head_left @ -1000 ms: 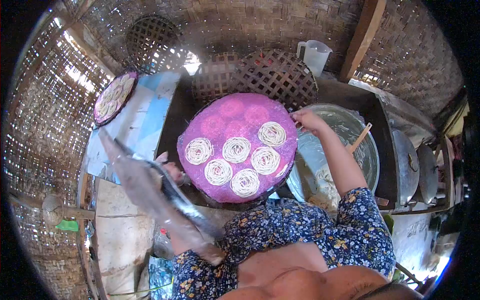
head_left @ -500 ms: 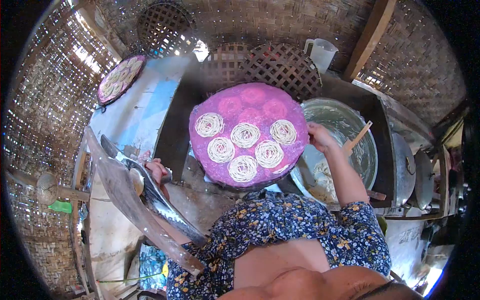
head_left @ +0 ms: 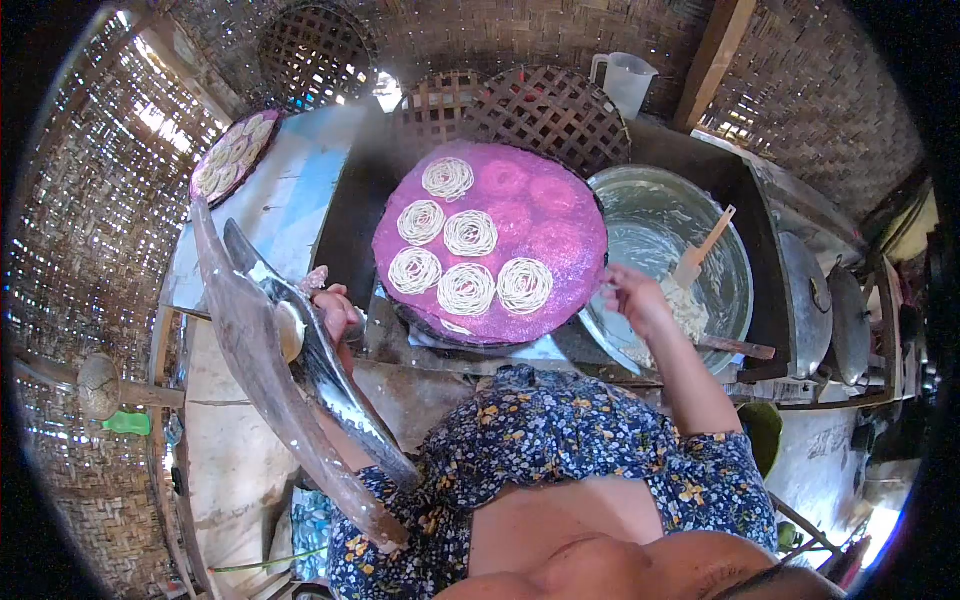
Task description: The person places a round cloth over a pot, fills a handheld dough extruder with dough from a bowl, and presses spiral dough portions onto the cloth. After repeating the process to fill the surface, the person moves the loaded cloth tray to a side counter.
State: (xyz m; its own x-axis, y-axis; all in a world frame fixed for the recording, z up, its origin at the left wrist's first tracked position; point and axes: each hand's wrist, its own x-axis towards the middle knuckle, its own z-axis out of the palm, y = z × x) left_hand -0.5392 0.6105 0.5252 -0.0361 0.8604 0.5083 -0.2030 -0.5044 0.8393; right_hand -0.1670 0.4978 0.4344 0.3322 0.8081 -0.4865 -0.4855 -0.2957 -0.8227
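Brown walls of woven strips stand around your workbench. Your left hand is curled around a long, grey-brown wooden tool with two curved arms. The round, flat, purple cloth-topped tray sits in front of you, with six white, curly nests on it. Your right hand has bent fingers beside its edge; I can't tell if they pinch it. A big, round metal bowl is just to the right.
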